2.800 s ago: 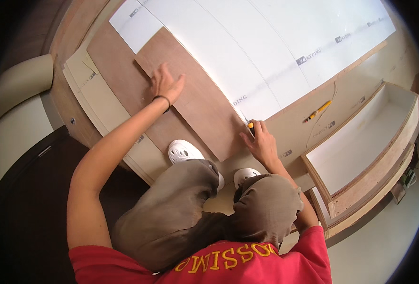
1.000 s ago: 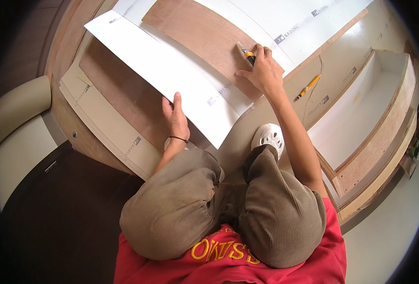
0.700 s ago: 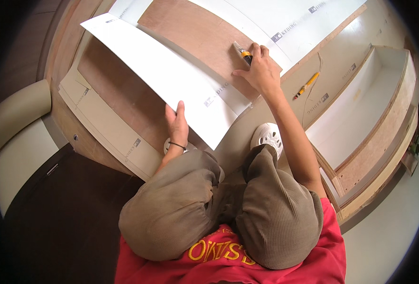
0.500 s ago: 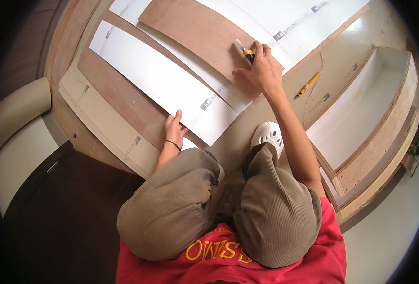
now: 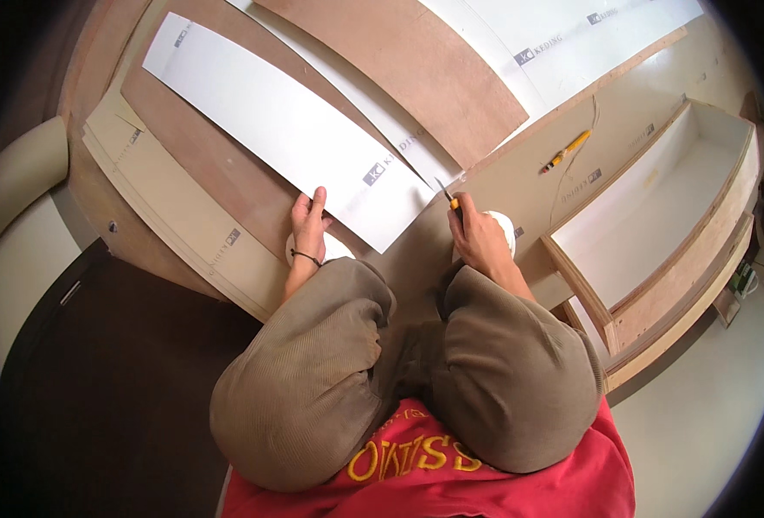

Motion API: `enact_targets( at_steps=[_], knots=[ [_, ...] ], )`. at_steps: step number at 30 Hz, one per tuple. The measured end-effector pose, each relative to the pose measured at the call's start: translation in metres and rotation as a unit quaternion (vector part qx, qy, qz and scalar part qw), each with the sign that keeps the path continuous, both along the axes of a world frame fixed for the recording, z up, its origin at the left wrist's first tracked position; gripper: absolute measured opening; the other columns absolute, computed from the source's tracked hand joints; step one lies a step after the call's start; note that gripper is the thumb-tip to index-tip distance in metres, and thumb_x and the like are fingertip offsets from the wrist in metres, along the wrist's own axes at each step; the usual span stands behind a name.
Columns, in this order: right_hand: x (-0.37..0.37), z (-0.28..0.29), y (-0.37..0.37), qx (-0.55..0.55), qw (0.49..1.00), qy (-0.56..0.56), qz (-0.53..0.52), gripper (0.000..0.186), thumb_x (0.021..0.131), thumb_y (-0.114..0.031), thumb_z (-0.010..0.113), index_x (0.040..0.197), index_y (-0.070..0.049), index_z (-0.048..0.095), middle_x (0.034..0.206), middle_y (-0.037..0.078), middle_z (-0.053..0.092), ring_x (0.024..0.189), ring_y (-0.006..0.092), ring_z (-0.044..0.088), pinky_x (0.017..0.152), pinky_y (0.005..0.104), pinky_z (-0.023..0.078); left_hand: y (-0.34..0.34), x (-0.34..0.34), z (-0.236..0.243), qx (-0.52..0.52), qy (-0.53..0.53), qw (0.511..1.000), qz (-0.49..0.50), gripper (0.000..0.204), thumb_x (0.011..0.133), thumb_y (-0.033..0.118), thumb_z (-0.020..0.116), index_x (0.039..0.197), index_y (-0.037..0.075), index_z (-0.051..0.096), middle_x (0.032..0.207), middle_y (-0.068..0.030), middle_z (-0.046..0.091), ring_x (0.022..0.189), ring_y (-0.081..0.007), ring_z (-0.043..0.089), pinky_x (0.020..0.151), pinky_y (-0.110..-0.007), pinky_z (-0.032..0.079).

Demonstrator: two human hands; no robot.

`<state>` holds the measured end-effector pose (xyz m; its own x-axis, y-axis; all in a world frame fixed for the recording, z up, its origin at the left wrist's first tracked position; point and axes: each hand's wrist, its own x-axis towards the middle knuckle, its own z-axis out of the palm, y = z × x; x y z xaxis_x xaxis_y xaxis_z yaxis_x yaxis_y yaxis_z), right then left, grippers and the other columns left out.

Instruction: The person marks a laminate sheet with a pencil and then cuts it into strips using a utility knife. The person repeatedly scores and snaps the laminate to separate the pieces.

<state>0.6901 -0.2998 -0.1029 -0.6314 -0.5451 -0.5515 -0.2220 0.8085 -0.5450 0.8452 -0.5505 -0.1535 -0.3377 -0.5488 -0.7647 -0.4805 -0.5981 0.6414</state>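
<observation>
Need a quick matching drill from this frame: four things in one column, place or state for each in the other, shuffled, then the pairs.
Things:
1. white strip
2. utility knife
3. yellow pencil
4. open box

Places or states:
A. lying loose on the beige board, no hand on it
B. gripped in the right hand, blade pointing away from the person
C. to the person's right, white inside, nothing in it
D. flat on the brown board, near end under the left hand fingers

Pairs: 1-D, 2-B, 3-A, 4-C
</observation>
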Motion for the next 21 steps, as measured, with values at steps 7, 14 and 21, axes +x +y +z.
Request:
enact_targets(
  at_steps=[7,14,21],
  knots=[
    [0.004,-0.002,0.0,0.066,0.993,0.053,0.08,0.022,0.099,-0.031,0.053,0.108,-0.01,0.051,0.064,0.021,0.063,0.061,0.0406,0.065,0.056,0.0493,0.051,0.001,0.009,-0.019,-0.046,0.005,0.999,-0.009,0.035,0.096,0.04,0.066,0.083,0.011,0.049,0.083,0.0034,0.048,0.077,-0.007,0.043,0.068,-0.028,0.04],
    [0.004,0.0,-0.002,0.079,0.989,0.073,0.097,0.021,0.099,-0.03,0.053,0.106,-0.01,0.052,0.064,0.021,0.063,0.06,0.0412,0.065,0.055,0.0496,0.052,0.002,0.008,-0.026,-0.061,0.023,0.998,-0.004,0.041,0.097,0.038,0.066,0.075,0.014,0.041,0.072,0.0077,0.039,0.064,-0.0037,0.03,0.053,-0.024,0.027],
    [0.008,-0.005,-0.008,0.072,0.991,0.063,0.093,0.019,0.096,-0.023,0.054,0.105,-0.007,0.05,0.067,0.023,0.063,0.062,0.0435,0.065,0.055,0.0521,0.052,-0.003,0.017,-0.031,-0.066,0.015,0.998,-0.005,0.044,0.096,0.038,0.067,0.073,0.016,0.037,0.072,0.0082,0.036,0.063,-0.0031,0.028,0.052,-0.023,0.025]
  ],
)
